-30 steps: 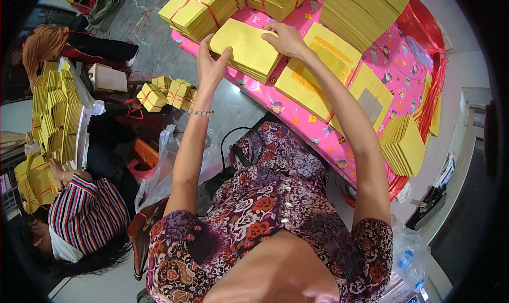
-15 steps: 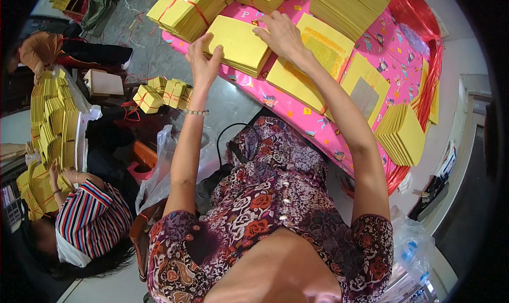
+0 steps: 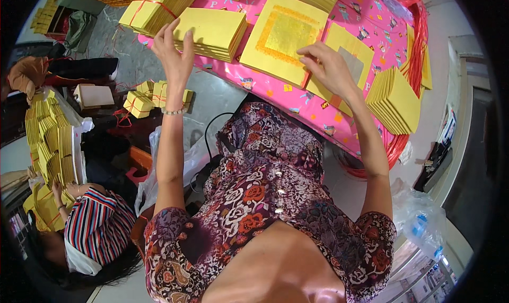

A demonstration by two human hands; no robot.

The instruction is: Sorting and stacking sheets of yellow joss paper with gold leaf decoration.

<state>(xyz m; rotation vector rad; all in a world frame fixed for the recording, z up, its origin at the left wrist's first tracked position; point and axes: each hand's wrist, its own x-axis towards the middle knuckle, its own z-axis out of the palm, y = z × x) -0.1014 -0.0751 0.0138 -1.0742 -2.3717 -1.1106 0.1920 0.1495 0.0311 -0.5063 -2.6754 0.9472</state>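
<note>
The left hand [image 3: 174,59], a beaded bracelet [image 3: 174,112] worn at its wrist, is held with thumb and fingers spread at the left end of a yellow paper stack [image 3: 214,29]; nothing is clasped by it, and whether the paper is touched cannot be told. The stack is laid flat near the edge of a bench [image 3: 275,96] covered in pink printed cloth, between a tied bundle [image 3: 139,17] and an orange-bordered pile [image 3: 254,48] bearing a gold square. The right hand [image 3: 333,72] is placed over the right side of that pile, thumb and fingers parted and nothing seen gripped; contact with the paper or the red ribbon [image 3: 306,79] beside it is not made clear. Farther right, a grey-panelled sheet [image 3: 342,40] is partly covered by this hand, and a fanned stack [image 3: 397,98] is set near the bench's right end. At left, yellow piles [image 3: 50,136] are attended by a co-worker in a striped top [image 3: 101,223].
</note>
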